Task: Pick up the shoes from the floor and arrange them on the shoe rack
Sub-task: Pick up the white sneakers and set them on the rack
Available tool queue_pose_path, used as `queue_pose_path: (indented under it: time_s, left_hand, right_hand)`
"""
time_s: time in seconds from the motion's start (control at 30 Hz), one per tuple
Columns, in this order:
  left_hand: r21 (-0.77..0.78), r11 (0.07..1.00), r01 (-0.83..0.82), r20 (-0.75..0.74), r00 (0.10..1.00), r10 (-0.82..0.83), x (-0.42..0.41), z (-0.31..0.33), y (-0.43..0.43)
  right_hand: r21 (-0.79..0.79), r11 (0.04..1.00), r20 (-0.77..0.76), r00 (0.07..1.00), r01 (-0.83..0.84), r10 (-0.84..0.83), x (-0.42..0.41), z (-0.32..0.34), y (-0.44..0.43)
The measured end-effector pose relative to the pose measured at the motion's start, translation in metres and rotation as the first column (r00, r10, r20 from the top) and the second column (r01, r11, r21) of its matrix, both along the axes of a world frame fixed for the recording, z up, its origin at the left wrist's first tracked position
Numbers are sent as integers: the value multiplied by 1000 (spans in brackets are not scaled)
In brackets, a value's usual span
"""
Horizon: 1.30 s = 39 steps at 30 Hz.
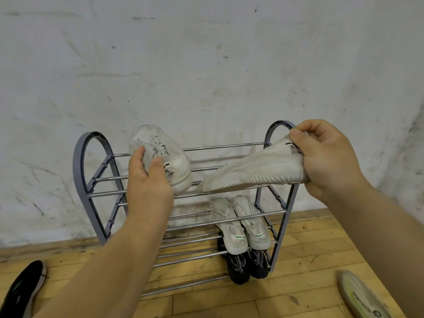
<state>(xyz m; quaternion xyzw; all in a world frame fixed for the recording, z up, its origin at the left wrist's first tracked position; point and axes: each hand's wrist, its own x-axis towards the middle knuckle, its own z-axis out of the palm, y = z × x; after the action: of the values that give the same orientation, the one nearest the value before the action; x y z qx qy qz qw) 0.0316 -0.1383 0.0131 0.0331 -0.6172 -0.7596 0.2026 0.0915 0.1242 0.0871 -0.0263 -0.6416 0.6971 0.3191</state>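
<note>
A grey-framed shoe rack with metal bars stands against the wall. My left hand grips a white sneaker by its heel opening, toe pointing to the wall, over the left of the top shelf. My right hand holds a second white sneaker by its heel, lying on its side with the toe pointing left, over the right of the top shelf. A pair of white knit sneakers sits on the middle shelf at the right. A pair of black shoes sits on the bottom shelf below them.
A black shoe lies on the wooden floor at the lower left. Another shoe, sole up with green marks, lies at the lower right. The scuffed white wall is directly behind the rack.
</note>
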Motion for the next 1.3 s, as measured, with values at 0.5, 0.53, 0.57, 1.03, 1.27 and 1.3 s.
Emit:
queue_pose_path:
  time_s: [0.5, 0.53, 0.57, 1.03, 1.27, 1.3]
  left_hand:
    - [64, 997, -44, 46, 998, 41, -4, 6, -4]
    - [57, 997, -51, 43, 998, 48, -4, 7, -4]
    - [58, 997, -51, 39, 998, 49, -3, 7, -5]
    - [73, 984, 161, 299, 938, -176, 10, -11, 25]
    - [53, 953, 297, 340, 892, -297, 2, -16, 17]
    - [77, 946, 315, 345, 882, -322, 0, -17, 15]
  right_hand:
    - [-90, 988, 97, 986, -128, 136, -1, 3, -6]
    - [-160, 982, 68, 991, -101, 113, -1, 5, -4]
    - [-240, 968, 40, 995, -76, 88, -1, 6, -2]
    - [610, 792, 56, 996, 16, -63, -42, -90, -47]
    - [460, 887, 73, 993, 46, -90, -64, -90, -55]
    - [443, 895, 82, 992, 51, -97, -67, -90, -54]
